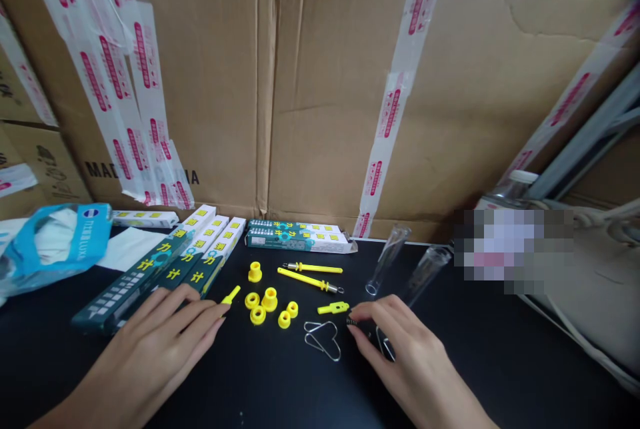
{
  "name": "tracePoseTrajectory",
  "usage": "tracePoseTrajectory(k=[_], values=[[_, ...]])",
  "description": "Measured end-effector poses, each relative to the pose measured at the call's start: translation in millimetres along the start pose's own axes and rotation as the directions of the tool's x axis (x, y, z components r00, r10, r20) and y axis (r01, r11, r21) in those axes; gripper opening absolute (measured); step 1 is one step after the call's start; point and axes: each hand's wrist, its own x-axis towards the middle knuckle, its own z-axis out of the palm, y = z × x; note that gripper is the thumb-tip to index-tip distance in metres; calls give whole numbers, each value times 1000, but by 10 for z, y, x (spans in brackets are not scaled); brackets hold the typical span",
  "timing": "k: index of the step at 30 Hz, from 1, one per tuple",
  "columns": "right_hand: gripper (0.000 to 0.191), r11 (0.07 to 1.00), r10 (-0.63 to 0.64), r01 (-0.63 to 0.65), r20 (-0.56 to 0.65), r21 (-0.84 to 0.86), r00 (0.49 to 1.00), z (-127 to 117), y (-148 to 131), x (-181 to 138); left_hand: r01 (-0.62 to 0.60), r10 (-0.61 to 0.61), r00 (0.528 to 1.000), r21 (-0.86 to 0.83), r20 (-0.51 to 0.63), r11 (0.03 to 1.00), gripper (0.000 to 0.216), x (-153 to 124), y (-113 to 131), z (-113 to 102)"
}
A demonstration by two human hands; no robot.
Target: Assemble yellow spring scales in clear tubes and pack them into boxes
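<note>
Over tabletop (280,389) | pinched dark part (351,322) with right hand (406,346); likely needed light pressure | couldn't tell grip of left hand (160,339)

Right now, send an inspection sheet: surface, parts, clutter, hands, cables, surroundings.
Surface: black tabletop.
Parts: six yellow collars, two yellow rods with metal ends, a yellow clip, bent wire, two clear tubes.
Clutter: green-and-white boxes, blue plastic pack.
Left hand: over the boxes, yellow piece at fingertips; grip unclear.
Right hand: pinching a small dark coil.
Cables: pale cord-like strand at right; can't tell if cable.
Surroundings: taped cardboard carton behind, metal bar at right.
</note>
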Motion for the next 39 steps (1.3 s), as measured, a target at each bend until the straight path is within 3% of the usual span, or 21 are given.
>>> tracePoseTrajectory(k=[5,12,24,30,33,36,39], values=[[25,999,-35,36,-44,32,998,-27,-39,-18,-45,44,999,45,20,998,55,4,-12,-35],[25,997,-66,64,36,51,997,-3,4,-2,-82,82,997,61,5,995,53,38,-18,-99],[25,999,37,-36,64,-15,997,42,76,-66,80,-82,992,-20,-93,997,56,25,41,8],[25,998,-16,22,109,-57,994,5,46,-51,38,-38,993,-3,-109,999,56,27,37,3],[21,996,-66,68,44,-54,997,-51,-46,-8,25,-22,994,27,-110,999,55,95,40,-79],[28,992,-110,106,-51,-74,993,-105,-134,58,-70,77,993,78,-86,995,56,145,14,-163],[33,974,-171,168,-6,-154,985,-111,-168,167,-109,119,989,108,-90,988,57,153,-9,-196]])
